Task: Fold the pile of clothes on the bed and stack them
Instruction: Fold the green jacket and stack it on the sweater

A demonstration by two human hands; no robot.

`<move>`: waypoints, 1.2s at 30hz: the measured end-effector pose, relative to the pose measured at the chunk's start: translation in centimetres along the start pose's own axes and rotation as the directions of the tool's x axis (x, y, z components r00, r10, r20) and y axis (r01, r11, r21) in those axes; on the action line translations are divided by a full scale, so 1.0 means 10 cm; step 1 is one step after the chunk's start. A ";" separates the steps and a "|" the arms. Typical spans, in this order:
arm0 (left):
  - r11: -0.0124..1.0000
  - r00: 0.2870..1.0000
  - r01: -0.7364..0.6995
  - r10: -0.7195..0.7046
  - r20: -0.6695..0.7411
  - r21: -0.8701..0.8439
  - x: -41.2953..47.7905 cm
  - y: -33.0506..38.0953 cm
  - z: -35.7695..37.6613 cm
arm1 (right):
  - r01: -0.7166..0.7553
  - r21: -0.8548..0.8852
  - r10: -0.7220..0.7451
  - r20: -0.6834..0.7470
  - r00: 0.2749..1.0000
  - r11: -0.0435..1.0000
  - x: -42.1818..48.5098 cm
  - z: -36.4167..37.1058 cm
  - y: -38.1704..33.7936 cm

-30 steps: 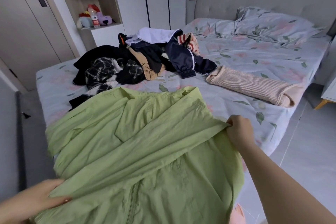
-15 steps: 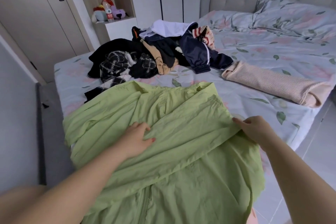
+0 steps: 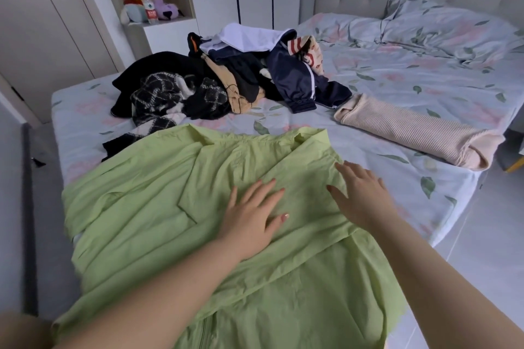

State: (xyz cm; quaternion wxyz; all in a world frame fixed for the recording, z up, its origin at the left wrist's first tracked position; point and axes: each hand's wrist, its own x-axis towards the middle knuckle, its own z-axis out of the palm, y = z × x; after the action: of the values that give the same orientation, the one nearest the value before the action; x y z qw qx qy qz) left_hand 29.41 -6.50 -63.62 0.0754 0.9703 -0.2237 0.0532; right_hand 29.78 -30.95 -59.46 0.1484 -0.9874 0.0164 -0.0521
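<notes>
Currently left hand (image 3: 252,217) and right hand (image 3: 361,197), grip released, press flat on the green jacket (image 3: 136,207) spread at the near edge of the bed (image 3: 397,85), likely flattening its fold; unsorted pile (image 3: 221,85) lies beyond.

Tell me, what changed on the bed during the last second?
The right hand released the green jacket sleeve it pinched and now rests flat. The left hand moved from the near edge to the middle, pressing flat. The clothes pile and pink folded garment stayed put.
</notes>
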 end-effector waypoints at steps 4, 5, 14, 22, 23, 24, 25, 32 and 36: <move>0.997 0.991 0.003 -0.013 0.137 0.071 -0.05 0.05 0.23 | 0.101 -0.051 -0.086 0.240 0.967 0.994 0.02 0.35 -0.14; 0.997 0.991 0.008 -0.019 0.135 0.080 -0.05 0.04 0.24 | 0.102 -0.073 -0.078 0.283 0.956 0.992 0.03 0.42 -0.14; 0.994 0.998 0.017 -0.023 0.055 0.112 -0.40 -0.02 0.02 | 0.058 -0.148 -0.014 0.284 0.959 0.987 0.00 0.53 -0.10; 0.989 0.978 0.146 -0.148 0.150 0.025 -1.10 -0.31 -0.02 | 0.284 -0.118 -0.226 0.357 0.906 0.951 -0.16 0.65 -0.50; 0.989 0.982 0.147 -0.144 0.123 -0.018 -1.12 -0.31 -0.02 | 0.277 -0.118 -0.214 0.384 0.898 0.954 -0.17 0.66 -0.51; 0.982 0.986 0.157 -0.150 0.073 -0.105 -1.13 -0.32 -0.03 | 0.266 -0.117 -0.199 0.402 0.894 0.957 -0.17 0.66 -0.52; 0.951 0.982 0.186 -0.191 0.006 -0.248 -1.13 -0.35 -0.07 | 0.256 -0.116 -0.188 0.412 0.892 0.960 -0.17 0.65 -0.53; 0.368 0.395 0.432 -0.898 -0.194 -0.823 -1.19 -1.67 -0.71 | 0.244 -0.072 -0.208 0.328 0.921 0.967 -0.15 0.50 -0.80; -0.133 0.082 0.519 -0.975 0.204 -0.844 -1.47 -2.48 -0.84 | 0.290 -0.003 -0.276 0.296 0.914 0.957 -0.14 0.51 -1.00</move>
State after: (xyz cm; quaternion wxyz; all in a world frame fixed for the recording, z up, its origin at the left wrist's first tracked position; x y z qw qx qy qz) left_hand 26.63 23.21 -60.42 0.5501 0.6760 0.4665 0.1510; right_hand 29.14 -19.86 -61.53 0.1170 -0.9793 -0.1476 0.0737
